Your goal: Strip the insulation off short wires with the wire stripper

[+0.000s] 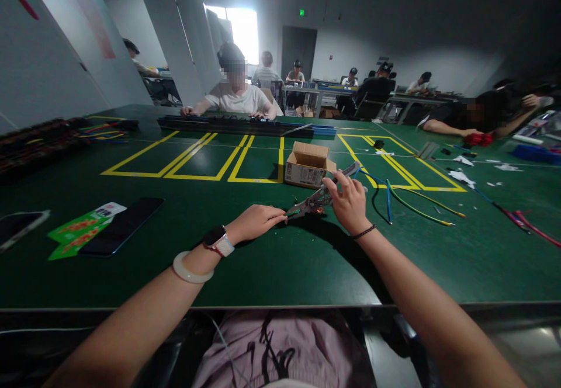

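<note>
My right hand [349, 201] is closed round the handles of a metal wire-stripping tool [316, 199], held just above the green table [272, 259]. My left hand [256, 222] rests on the table with its fingers pinched at the tool's jaw end, where a short green wire piece [290, 213] shows. What the fingertips grip is too small to make out clearly. A watch and a pale bangle sit on my left wrist.
An open cardboard box [308, 164] stands just beyond the tool. Blue, green and black wires [405, 201] lie to the right, red wires [532, 227] farther right. A dark phone [123, 224] and green packet [83, 228] lie left. Other people sit across the table and behind.
</note>
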`<move>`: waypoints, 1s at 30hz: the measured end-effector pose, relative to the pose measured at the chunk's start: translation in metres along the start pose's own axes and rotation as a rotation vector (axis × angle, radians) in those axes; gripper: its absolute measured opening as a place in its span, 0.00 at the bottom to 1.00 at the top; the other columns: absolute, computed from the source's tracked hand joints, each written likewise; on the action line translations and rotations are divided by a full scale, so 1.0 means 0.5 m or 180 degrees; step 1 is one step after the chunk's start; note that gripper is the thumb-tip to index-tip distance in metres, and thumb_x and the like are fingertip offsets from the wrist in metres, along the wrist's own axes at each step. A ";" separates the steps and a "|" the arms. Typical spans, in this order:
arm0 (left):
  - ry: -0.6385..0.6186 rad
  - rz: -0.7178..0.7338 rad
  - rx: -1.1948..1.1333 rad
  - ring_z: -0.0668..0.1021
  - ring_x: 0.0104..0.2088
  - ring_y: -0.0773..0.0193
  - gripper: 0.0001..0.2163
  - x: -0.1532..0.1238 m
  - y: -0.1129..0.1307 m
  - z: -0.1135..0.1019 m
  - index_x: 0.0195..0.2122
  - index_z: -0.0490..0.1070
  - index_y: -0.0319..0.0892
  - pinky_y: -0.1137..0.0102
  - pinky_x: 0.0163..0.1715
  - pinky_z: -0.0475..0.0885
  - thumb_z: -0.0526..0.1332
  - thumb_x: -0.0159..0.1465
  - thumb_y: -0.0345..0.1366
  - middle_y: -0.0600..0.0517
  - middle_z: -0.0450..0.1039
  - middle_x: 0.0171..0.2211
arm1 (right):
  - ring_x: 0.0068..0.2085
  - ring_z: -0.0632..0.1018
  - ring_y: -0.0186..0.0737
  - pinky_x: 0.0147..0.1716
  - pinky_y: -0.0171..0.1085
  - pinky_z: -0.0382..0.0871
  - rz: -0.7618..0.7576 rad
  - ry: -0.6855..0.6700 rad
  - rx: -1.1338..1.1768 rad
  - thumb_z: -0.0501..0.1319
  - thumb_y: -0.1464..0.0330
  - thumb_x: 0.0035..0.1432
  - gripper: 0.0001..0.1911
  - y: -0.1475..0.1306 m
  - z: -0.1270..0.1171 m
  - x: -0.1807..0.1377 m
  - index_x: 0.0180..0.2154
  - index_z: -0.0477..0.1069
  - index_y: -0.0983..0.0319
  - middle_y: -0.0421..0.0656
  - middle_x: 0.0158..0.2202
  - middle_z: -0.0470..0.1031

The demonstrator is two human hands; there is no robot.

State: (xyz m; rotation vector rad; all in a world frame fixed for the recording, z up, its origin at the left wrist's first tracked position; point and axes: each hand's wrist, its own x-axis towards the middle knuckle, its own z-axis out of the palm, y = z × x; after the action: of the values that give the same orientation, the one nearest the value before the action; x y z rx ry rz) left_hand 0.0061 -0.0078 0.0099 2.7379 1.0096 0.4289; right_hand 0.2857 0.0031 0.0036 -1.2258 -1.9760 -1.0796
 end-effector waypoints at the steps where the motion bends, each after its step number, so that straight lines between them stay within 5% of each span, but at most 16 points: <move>1: 0.0004 0.0001 0.0009 0.79 0.40 0.61 0.15 0.000 -0.001 0.000 0.46 0.74 0.42 0.71 0.37 0.68 0.49 0.71 0.40 0.50 0.78 0.42 | 0.48 0.68 0.43 0.45 0.42 0.59 0.0007 -0.0014 -0.0014 0.50 0.76 0.62 0.20 -0.001 -0.002 0.001 0.53 0.65 0.55 0.48 0.55 0.65; 19: 0.0023 0.0113 -0.0010 0.79 0.41 0.61 0.13 0.000 -0.007 0.004 0.48 0.74 0.42 0.70 0.39 0.69 0.53 0.70 0.38 0.49 0.78 0.44 | 0.40 0.67 0.44 0.35 0.41 0.55 0.0135 -0.0815 -0.0092 0.49 0.70 0.64 0.16 -0.010 -0.019 0.011 0.51 0.66 0.59 0.50 0.52 0.69; 30: 0.0338 0.0245 0.0147 0.80 0.42 0.60 0.13 -0.001 -0.010 0.002 0.49 0.75 0.41 0.68 0.42 0.72 0.54 0.69 0.37 0.48 0.79 0.44 | 0.39 0.65 0.44 0.38 0.43 0.54 0.0013 -0.0834 -0.0160 0.52 0.71 0.62 0.13 -0.010 -0.026 0.011 0.46 0.69 0.58 0.47 0.48 0.72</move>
State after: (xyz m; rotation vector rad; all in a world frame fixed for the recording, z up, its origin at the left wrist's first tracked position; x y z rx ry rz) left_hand 0.0034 -0.0045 0.0074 2.8292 0.9520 0.5759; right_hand 0.2798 -0.0069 0.0129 -1.4610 -2.1484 -1.0147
